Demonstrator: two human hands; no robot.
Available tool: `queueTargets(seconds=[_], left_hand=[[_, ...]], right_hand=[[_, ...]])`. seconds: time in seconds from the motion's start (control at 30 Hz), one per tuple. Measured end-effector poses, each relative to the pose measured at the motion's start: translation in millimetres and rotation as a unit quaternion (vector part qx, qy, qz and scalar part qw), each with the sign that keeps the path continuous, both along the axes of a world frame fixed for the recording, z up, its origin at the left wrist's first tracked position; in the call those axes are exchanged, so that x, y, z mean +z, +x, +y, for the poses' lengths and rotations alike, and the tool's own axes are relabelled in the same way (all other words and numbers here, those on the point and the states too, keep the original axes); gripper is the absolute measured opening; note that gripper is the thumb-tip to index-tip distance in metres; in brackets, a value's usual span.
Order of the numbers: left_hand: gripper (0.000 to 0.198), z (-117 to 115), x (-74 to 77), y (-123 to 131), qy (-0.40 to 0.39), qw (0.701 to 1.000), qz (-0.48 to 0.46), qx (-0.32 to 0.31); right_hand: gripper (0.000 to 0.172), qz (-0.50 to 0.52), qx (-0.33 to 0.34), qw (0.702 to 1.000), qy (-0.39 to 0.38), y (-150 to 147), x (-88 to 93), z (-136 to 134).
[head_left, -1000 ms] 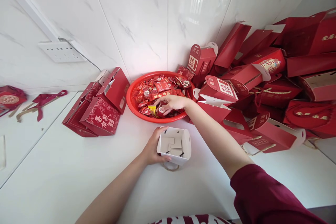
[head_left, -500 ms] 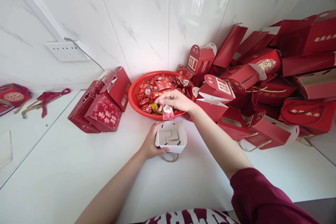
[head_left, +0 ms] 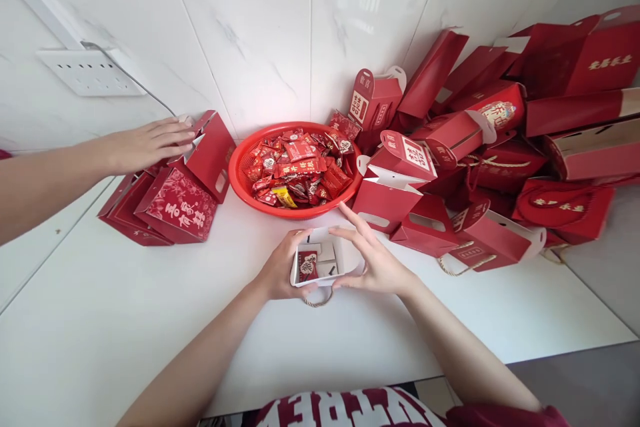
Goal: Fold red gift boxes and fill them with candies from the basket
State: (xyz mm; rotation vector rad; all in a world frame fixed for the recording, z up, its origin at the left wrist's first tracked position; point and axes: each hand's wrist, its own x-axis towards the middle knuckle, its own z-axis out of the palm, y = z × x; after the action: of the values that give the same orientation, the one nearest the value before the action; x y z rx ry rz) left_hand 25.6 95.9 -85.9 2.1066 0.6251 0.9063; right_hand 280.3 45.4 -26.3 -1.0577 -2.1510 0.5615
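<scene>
A small box, white inside with a rope handle, stands open-topped on the white table; its inner wall (head_left: 339,250) faces up toward me. One red candy packet (head_left: 307,265) lies inside it. My left hand (head_left: 284,267) grips the box's left side, thumb at the near edge. At the right side, my right hand (head_left: 373,255) holds the box between thumb and fingers, its index finger stretched toward the basket. Just beyond the box, a red oval basket (head_left: 240,190) is filled with red-wrapped candies (head_left: 300,167) and a yellow one (head_left: 284,197).
Another person's hand (head_left: 150,143) rests over the red boxes (head_left: 177,207) at left. Many red gift boxes (head_left: 495,153) are piled at right, the nearest close to the basket. Behind stands a tiled wall with a socket panel (head_left: 93,73).
My right hand has come down from the basket to the box's right side and let go of the candy, which now lies inside. Another person's hand has appeared at left. The view has shifted.
</scene>
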Motion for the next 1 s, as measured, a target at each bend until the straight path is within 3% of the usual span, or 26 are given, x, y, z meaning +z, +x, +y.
queueTargets(seconds=[0.17, 0.37, 0.47, 0.53, 0.63, 0.73, 0.83, 0.9, 0.93, 1.0], left_hand=[[0.098, -1.1, 8.5, -0.1, 0.024, 0.999, 0.042, -0.005], [0.103, -5.8, 13.8, -0.5, 0.057, 0.991, 0.111, 0.040], [0.103, -11.2, 18.9, -1.9, 0.099, 0.981, 0.148, 0.073], [0.096, -13.0, 30.8, -4.8, 0.151, 0.970, 0.171, 0.081], [0.076, -6.3, 64.5, -9.9, 0.251, 0.951, 0.141, 0.114], [0.048, 18.5, 106.8, -12.6, 0.324, 0.915, 0.090, 0.223], [0.033, 62.1, 137.5, -13.6, 0.254, 0.894, 0.144, 0.340], [0.033, 96.6, 145.5, -14.2, 0.142, 0.866, 0.292, 0.380], [0.033, 113.7, 146.1, -14.0, 0.074, 0.837, 0.390, 0.377], [0.030, 144.8, 142.5, -10.8, 0.004, 0.803, 0.476, 0.360]], right_hand=[[0.079, 0.045, 0.045, 0.998, -0.028, 5.2, -40.0, 5.9], [0.055, 0.125, 0.040, 0.991, -0.032, 0.7, -45.7, 9.8], [0.059, 0.124, 0.050, 0.991, -0.032, 2.3, -45.0, 11.1], [0.060, 0.114, 0.041, 0.992, -0.026, 3.9, -44.1, 10.6], [0.059, 0.083, 0.034, 0.996, -0.023, 5.2, -40.5, 7.9], [0.056, 0.048, 0.034, 0.998, -0.024, 5.9, -35.2, 5.2], [0.056, 0.039, 0.030, 0.999, -0.023, 6.8, -31.7, 3.9], [0.056, 0.043, 0.025, 0.999, -0.023, 7.1, -31.0, 3.5], [0.056, 0.043, 0.024, 0.999, -0.023, 7.1, -31.0, 3.4], [0.056, 0.039, 0.021, 0.999, -0.023, 6.9, -31.1, 3.2]])
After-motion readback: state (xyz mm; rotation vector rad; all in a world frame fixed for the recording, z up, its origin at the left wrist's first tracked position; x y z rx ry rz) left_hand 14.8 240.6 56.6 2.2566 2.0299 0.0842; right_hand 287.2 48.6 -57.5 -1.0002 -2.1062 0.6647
